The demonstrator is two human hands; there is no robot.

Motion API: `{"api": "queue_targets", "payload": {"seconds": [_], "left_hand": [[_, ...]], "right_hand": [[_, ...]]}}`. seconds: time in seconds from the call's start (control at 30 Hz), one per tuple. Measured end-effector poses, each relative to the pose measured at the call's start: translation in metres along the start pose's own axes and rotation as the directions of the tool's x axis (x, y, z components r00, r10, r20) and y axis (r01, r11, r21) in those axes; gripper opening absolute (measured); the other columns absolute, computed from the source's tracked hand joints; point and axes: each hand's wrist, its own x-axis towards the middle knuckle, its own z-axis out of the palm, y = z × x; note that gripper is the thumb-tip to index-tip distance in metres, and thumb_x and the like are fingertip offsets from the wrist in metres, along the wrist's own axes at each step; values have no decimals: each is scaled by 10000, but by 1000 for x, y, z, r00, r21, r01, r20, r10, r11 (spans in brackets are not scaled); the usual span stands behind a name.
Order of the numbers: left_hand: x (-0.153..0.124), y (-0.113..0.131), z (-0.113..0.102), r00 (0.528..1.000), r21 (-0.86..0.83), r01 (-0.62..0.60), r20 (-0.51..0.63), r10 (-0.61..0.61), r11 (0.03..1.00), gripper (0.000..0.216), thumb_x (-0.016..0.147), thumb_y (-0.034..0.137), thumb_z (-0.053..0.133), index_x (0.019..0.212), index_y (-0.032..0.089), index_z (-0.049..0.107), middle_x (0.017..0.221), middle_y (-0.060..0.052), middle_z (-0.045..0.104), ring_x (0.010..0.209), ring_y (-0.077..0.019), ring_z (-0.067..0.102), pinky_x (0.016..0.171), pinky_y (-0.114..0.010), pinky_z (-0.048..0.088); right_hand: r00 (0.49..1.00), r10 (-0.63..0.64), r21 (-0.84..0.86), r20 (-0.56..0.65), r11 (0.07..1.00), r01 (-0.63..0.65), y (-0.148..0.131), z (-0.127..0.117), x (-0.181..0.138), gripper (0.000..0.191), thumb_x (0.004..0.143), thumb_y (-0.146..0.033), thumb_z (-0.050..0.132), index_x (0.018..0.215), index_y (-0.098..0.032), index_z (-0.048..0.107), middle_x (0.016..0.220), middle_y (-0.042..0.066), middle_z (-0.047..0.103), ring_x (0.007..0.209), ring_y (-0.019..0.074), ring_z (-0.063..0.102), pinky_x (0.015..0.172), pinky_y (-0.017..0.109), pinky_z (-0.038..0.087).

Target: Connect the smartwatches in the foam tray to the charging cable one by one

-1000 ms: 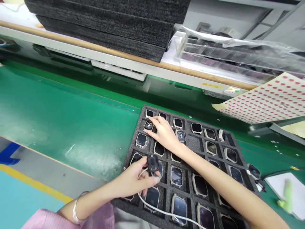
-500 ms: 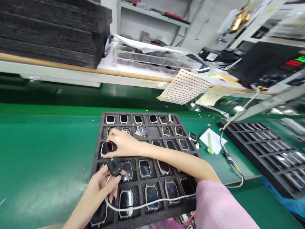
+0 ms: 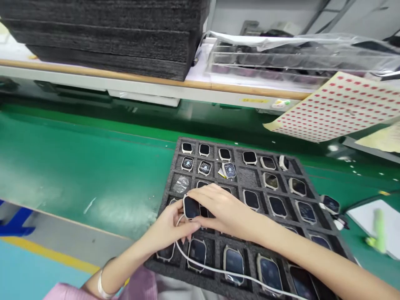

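A black foam tray (image 3: 250,177) with several smartwatch bodies in its pockets lies on the green belt. My right hand (image 3: 223,210) pinches one watch body (image 3: 191,207) above the tray's near-left pockets. My left hand (image 3: 170,229) is closed just under it, gripping a small black charger puck that the watch mostly hides; its white cable (image 3: 218,271) runs off to the right over the front row. One pocket (image 3: 181,183) at the left holds only clear film.
The green conveyor belt (image 3: 78,166) stretches left. A stack of black foam trays (image 3: 109,33) sits on the shelf behind, beside clear plastic trays (image 3: 281,58). A sheet of red dot stickers (image 3: 337,108) hangs at right. White paper with a green pen (image 3: 378,233) lies right.
My right hand lifted a watch body out of a left pocket and brought it down onto the charger puck in my left hand. The camera swung back left.
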Motion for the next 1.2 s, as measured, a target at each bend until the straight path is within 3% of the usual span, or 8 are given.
{"api": "queue_targets", "payload": {"seconds": [0.2, 0.3, 0.5, 0.67, 0.83, 0.93, 1.07, 1.2], "left_hand": [[1, 5, 4, 999, 27, -14, -36, 15, 1000, 308, 839, 401, 631, 930, 130, 517, 483, 94, 401, 332, -32, 322, 332, -143, 222], [1, 4, 2, 999, 8, -9, -53, 10, 1000, 329, 824, 426, 640, 896, 131, 513, 443, 96, 404, 309, -35, 308, 313, -140, 213], [-4, 8, 0, 999, -25, 19, -36, -20, 1000, 383, 761, 460, 695, 843, 118, 543, 428, 84, 413, 301, -39, 305, 297, -146, 210], [-7, 12, 1, 999, -27, 17, -47, -18, 1000, 405, 754, 481, 698, 832, 106, 565, 472, 85, 383, 308, -20, 265, 303, -157, 170], [-8, 13, 2, 998, -23, 17, -55, -19, 1000, 391, 756, 469, 701, 831, 110, 565, 495, 83, 374, 321, -22, 251, 315, -169, 165], [-8, 12, 2, 999, -27, -2, -53, 0, 1000, 349, 768, 428, 702, 817, 109, 571, 509, 78, 382, 353, -26, 260, 356, -172, 214], [-8, 7, 1, 997, -52, -53, -54, 50, 997, 260, 784, 343, 700, 856, 111, 607, 673, 8, 530, 570, -87, 459, 566, -191, 381], [-8, 5, -1, 998, -18, -61, -34, 60, 998, 234, 796, 307, 686, 913, 113, 627, 827, -39, 583, 756, -145, 504, 681, -223, 395]], "right_hand": [[997, -13, -75, 77, 997, 19, 0, -6, 5, 344, 841, -176, 695, 1148, -139, 543, 1126, 120, 617, 1026, 273, 575, 883, 435, 463], [1000, -21, -63, 10, 998, 21, 2, 8, 1, 361, 853, -184, 668, 1179, -117, 527, 1130, 131, 602, 1007, 270, 569, 865, 433, 476], [964, -38, 92, -263, 994, 64, 10, 38, -9, 367, 856, -197, 571, 1209, -136, 491, 1083, 126, 588, 998, 255, 569, 846, 419, 486], [968, -13, 208, -249, 976, 66, 8, 38, -7, 342, 855, -224, 599, 1177, -151, 510, 1027, 107, 600, 949, 237, 572, 812, 397, 493], [971, -15, 218, -240, 973, 69, 7, 35, -6, 320, 862, -236, 614, 1154, -142, 525, 1000, 105, 606, 915, 232, 564, 800, 404, 485], [971, -30, 191, -238, 979, 77, 6, 34, -6, 305, 878, -252, 610, 1146, -132, 529, 995, 110, 608, 899, 232, 560, 795, 411, 480], [973, -61, 144, -223, 985, 95, 5, 28, -7, 324, 902, -289, 605, 1170, -130, 519, 1021, 116, 610, 911, 237, 555, 811, 414, 472], [977, -90, 113, -192, 987, 113, 3, 22, -8, 299, 912, -290, 606, 1143, -117, 527, 1025, 118, 611, 924, 239, 552, 819, 407, 464]]}}
